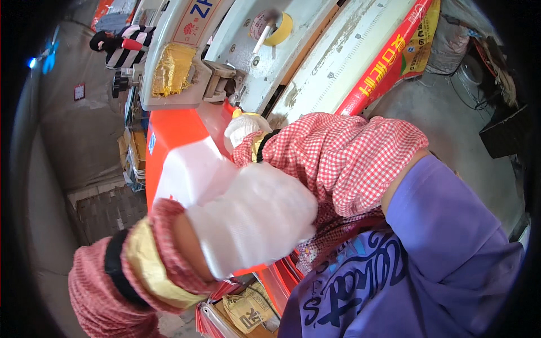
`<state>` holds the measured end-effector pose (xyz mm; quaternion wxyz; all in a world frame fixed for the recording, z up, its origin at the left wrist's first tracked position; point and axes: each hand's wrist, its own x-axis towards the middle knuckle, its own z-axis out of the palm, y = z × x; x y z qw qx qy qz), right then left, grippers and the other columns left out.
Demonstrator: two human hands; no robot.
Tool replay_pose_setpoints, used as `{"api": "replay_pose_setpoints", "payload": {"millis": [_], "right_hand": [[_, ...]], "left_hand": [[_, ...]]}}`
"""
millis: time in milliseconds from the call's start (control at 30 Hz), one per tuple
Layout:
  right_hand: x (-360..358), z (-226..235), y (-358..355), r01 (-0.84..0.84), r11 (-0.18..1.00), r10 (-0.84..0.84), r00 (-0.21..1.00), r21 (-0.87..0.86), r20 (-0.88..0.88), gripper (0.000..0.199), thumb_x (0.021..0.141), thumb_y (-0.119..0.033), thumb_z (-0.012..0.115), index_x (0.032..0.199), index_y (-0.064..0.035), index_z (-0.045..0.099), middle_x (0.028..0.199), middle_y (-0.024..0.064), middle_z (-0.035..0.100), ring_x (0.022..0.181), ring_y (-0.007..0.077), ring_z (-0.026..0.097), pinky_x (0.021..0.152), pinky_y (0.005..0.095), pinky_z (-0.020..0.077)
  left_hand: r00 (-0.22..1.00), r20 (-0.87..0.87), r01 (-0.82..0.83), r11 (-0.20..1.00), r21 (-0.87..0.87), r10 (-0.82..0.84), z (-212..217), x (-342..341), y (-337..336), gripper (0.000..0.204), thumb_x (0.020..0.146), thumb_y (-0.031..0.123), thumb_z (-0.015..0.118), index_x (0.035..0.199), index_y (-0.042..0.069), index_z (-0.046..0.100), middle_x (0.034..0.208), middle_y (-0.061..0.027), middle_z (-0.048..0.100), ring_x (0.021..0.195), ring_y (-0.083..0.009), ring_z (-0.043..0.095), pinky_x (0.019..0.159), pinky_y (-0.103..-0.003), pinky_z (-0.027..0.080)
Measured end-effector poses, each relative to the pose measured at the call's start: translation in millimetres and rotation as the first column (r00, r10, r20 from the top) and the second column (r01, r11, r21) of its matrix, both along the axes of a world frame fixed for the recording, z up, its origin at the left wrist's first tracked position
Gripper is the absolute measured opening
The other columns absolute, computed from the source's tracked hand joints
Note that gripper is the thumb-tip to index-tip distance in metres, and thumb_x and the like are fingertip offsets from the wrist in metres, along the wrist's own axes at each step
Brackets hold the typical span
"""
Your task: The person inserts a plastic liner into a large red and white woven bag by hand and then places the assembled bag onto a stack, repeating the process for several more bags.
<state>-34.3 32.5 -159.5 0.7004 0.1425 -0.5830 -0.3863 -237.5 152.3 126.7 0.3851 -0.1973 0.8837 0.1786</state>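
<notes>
A red and white plastic sheet or bag (pixel 189 163) lies below the head of a white industrial sewing machine (pixel 186 50). My left hand (pixel 256 214), in a white knit glove, is over its near part; motion blurs the fingers, and any grip on the sheet cannot be made out. Farther off, my right hand (pixel 246 127), also gloved in white, is beside the machine's metal foot area (pixel 222 84) at the sheet's far edge. A bit of yellow-orange shows at its fingertips, and most of the fingers are hidden. Red checked sleeve covers are on both forearms.
A yellow tape roll (pixel 276 31) rests on the machine bed. Beyond is a worn white table with ruler marks (pixel 332 62), edged by a red and yellow printed bag (pixel 389 56). Stacked red-edged bags (pixel 282 281) lie near my body. A dark box (pixel 510 132) stands at right.
</notes>
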Motion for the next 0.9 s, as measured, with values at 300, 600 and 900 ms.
{"api": "replay_pose_setpoints", "payload": {"millis": [300,600,900], "right_hand": [[-7.7,5.6,14.3,-0.068,0.989,0.078,0.995,0.132,-0.068,0.02,0.084,-0.023,0.054,0.082,-0.0063,0.064,0.075,0.0103,0.062,0.07,0.0234,0.061,0.064,0.037,0.0481],[-47.3,7.2,44.1,-0.077,0.925,0.242,0.874,0.373,-0.42,0.013,0.083,-0.013,0.053,0.076,-0.0067,0.062,0.064,0.0061,0.06,0.06,0.0172,0.059,0.055,0.0347,0.0477],[-109.4,73.3,60.8,0.374,0.591,-0.293,-0.726,-0.714,-0.622,0.018,0.082,-0.013,0.047,0.073,-0.0051,0.061,0.063,0.0099,0.059,0.058,0.0238,0.059,0.052,0.0358,0.0471]], "left_hand": [[0.956,0.179,-0.195,0.96,-0.2,0.232,91.9,63.8,-20.3,0.015,0.06,0.023,0.066,0.053,0.012,0.059,0.05,-0.0021,0.05,0.05,-0.0239,0.05,0.063,-0.039,0.044],[0.972,-0.024,-0.232,0.973,0.01,0.232,0.6,5.3,36.4,0.015,0.074,0.017,0.057,0.083,0.006,0.053,0.061,-0.0063,0.051,0.058,-0.0265,0.056,0.05,-0.034,0.047],[0.98,0.082,0.199,0.894,-0.402,-0.182,60.6,77.5,-50.1,0.02,0.066,0.02,0.064,0.085,0.012,0.064,0.06,-0.0071,0.054,0.056,-0.0247,0.055,0.05,-0.034,0.044]]}}
